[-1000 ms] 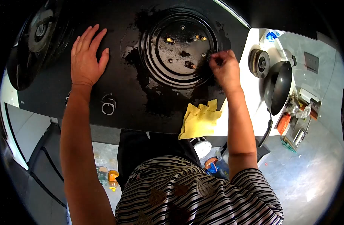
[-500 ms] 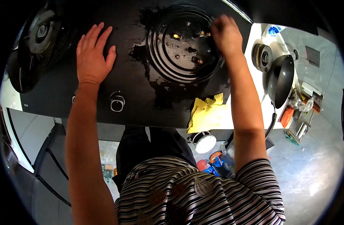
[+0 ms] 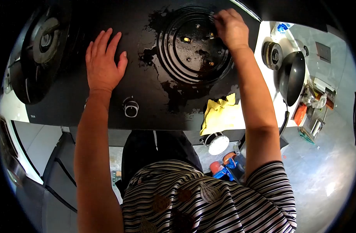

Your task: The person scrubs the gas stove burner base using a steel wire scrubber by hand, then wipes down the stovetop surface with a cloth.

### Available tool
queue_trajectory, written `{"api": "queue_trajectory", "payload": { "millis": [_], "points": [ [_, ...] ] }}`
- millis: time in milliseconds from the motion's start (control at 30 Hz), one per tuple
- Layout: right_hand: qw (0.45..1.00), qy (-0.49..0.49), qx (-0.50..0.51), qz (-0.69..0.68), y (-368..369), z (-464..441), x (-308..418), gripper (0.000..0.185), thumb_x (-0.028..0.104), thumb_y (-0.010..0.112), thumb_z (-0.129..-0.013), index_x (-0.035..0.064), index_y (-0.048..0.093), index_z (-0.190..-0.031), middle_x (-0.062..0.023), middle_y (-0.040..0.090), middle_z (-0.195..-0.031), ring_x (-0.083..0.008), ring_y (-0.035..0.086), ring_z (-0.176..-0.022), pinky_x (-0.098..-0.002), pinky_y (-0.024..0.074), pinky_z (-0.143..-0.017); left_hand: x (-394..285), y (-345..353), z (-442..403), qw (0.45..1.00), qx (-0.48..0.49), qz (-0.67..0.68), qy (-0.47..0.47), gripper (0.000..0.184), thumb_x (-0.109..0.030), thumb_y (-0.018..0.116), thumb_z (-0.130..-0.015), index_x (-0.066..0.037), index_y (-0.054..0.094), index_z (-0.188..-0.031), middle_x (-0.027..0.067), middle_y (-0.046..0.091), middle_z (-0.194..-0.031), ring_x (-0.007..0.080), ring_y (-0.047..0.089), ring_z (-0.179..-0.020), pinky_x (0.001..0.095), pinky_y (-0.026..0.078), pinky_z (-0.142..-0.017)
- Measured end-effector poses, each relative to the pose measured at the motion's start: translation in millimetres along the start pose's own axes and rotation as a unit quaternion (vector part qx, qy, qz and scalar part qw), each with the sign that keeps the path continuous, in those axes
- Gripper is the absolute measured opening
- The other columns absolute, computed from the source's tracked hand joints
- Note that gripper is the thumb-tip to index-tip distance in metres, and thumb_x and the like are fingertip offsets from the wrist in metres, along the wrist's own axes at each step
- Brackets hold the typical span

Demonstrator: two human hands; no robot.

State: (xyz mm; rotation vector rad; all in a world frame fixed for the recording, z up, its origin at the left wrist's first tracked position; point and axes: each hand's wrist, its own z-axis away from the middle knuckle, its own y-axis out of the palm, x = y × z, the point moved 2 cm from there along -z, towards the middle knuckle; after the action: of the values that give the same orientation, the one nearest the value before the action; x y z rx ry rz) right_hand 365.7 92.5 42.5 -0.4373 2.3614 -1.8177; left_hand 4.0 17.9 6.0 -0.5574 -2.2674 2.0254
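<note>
Burner well (image 3: 191,48): sunk into the right half of the black cooktop (image 3: 147,105), it sat bare, its ringed floor showing small studs and yellowish metal bits.
Right hand (image 3: 233,31): reached to the well's far right rim, fingertips drawn together; from where I stood, I could not tell whether anything was pinched between them.
Left hand (image 3: 105,64): palm down on the cooktop left of the well, empty, fingers a little apart and thumb out wide, beyond the knob (image 3: 131,108).
Done, by the look of it: the well was uncovered, and a round burner part (image 3: 272,55) lay on the white surface (image 3: 268,83) beside the wok (image 3: 292,77).
Left over: dark, blotchy patches (image 3: 185,93) marked the cooktop around the well, so I judged the work only partway along.
Yellow cloth (image 3: 220,116): crumpled at the front edge near the right forearm, with neither hand on it.
Left burner (image 3: 45,40): had its round centre in place, untouched.
</note>
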Motion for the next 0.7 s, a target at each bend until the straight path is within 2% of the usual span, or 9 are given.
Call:
{"api": "queue_trajectory", "payload": {
  "millis": [67, 133, 167, 233, 267, 333, 533, 633, 700],
  "points": [
    [0.998, -0.05, -0.001, -0.043, -3.3, -16.9, 16.6, 0.02, 0.014, 0.072, -0.081, 0.0167, 0.065, -0.1, -0.0072, 0.064, -0.099, -0.0329, 0.063, -0.092, -0.0419, 0.0521, -0.08, -0.5, -0.3, -0.7, 1.0, -0.004, 0.002, 0.006, 0.053, -0.028, 0.056, -0.094, -0.022, 0.044, -0.146, 0.0047, 0.038, -0.153, 0.0252, 0.031, -0.144, 0.0482, 0.022, -0.12],
    [0.995, -0.023, 0.068, -0.062, -8.3, -24.3, 13.9, 0.027, 0.028, 0.077, -0.077, 0.0077, 0.064, -0.09, -0.0158, 0.067, -0.1, -0.0343, 0.064, -0.098, -0.0435, 0.0508, -0.083, 0.4, 0.5, 0.7, 1.0, -0.005, 0.005, 0.013, 0.053, -0.028, 0.056, -0.094, -0.021, 0.044, -0.146, 0.005, 0.038, -0.153, 0.0251, 0.031, -0.144, 0.0483, 0.021, -0.12],
    [0.996, -0.018, 0.069, -0.061, -8.7, -20.5, 10.3, 0.027, 0.028, 0.077, -0.077, 0.0077, 0.064, -0.09, -0.0158, 0.067, -0.1, -0.0343, 0.064, -0.098, -0.0435, 0.0508, -0.083, 0.0, 1.3, 1.2, 1.0, -0.004, -0.002, 0.009, 0.053, -0.028, 0.056, -0.094, -0.021, 0.044, -0.145, 0.0051, 0.038, -0.153, 0.0252, 0.031, -0.144, 0.0483, 0.021, -0.12],
    [0.994, 0.057, 0.075, -0.061, -6.6, -7.9, -6.4, 0.024, 0.016, 0.073, -0.081, 0.0127, 0.065, -0.103, -0.0107, 0.064, -0.1, -0.0345, 0.063, -0.092, -0.042, 0.0522, -0.081, -2.1, 1.9, -0.2, 1.0, -0.005, -0.006, 0.01, 0.053, -0.027, 0.056, -0.094, -0.02, 0.045, -0.145, 0.0052, 0.038, -0.153, 0.0253, 0.031, -0.144, 0.0482, 0.02, -0.12],
    [0.994, 0.06, 0.073, -0.058, -8.4, 4.7, -11.9, 0.024, 0.016, 0.073, -0.081, 0.0127, 0.065, -0.103, -0.0107, 0.064, -0.1, -0.0345, 0.063, -0.092, -0.042, 0.0522, -0.081, -2.5, 1.3, -0.2, 1.0, -0.003, -0.006, 0.008, 0.053, -0.027, 0.057, -0.094, -0.02, 0.045, -0.145, 0.0056, 0.038, -0.153, 0.0254, 0.031, -0.144, 0.0482, 0.021, -0.12],
    [0.974, 0.209, 0.071, -0.05, -8.4, 42.8, -23.6, 0.023, 0.02, 0.074, -0.078, 0.0125, 0.064, -0.098, -0.0153, 0.063, -0.099, -0.0378, 0.063, -0.095, -0.0459, 0.0529, -0.08, -2.2, -1.4, -1.5, 1.0, -0.003, -0.006, 0.006, 0.053, -0.027, 0.057, -0.093, -0.02, 0.045, -0.144, 0.0059, 0.038, -0.152, 0.0255, 0.031, -0.144, 0.0481, 0.021, -0.12],
    [0.911, 0.406, 0.071, -0.021, -23.9, 113.8, 27.3, 0.049, 0.016, 0.078, -0.072, 0.0142, 0.055, -0.115, -0.0188, 0.057, -0.114, -0.0407, 0.061, -0.101, -0.0469, 0.0525, -0.086, -4.2, -3.4, -3.1, 1.0, 0.004, 0.001, 0.011, 0.054, -0.026, 0.058, -0.093, -0.018, 0.045, -0.144, 0.0074, 0.04, -0.151, 0.0264, 0.032, -0.143, 0.0486, 0.022, -0.119],
    [0.914, 0.404, 0.031, -0.038, -32.3, 111.9, 36.2, 0.042, 0.014, 0.075, -0.073, 0.0138, 0.057, -0.111, -0.0169, 0.058, -0.11, -0.0392, 0.061, -0.101, -0.0453, 0.0525, -0.085, -4.5, -3.4, -1.8, 1.0, 0.013, -0.011, 0.014, 0.054, -0.026, 0.059, -0.093, -0.017, 0.045, -0.144, 0.0078, 0.04, -0.151, 0.0267, 0.032, -0.143, 0.0489, 0.022, -0.119],
    [0.947, 0.321, 0.012, -0.027, -37.3, 102.2, 27.3, 0.031, 0.013, 0.074, -0.077, 0.012, 0.063, -0.106, -0.0147, 0.061, -0.107, -0.0369, 0.061, -0.098, -0.0438, 0.0521, -0.084, -4.8, -2.0, -2.2, 1.0, 0.005, -0.007, 0.008, 0.053, -0.027, 0.058, -0.093, -0.018, 0.045, -0.144, 0.0072, 0.04, -0.151, 0.0263, 0.032, -0.143, 0.0488, 0.022, -0.119]
  ]
}}
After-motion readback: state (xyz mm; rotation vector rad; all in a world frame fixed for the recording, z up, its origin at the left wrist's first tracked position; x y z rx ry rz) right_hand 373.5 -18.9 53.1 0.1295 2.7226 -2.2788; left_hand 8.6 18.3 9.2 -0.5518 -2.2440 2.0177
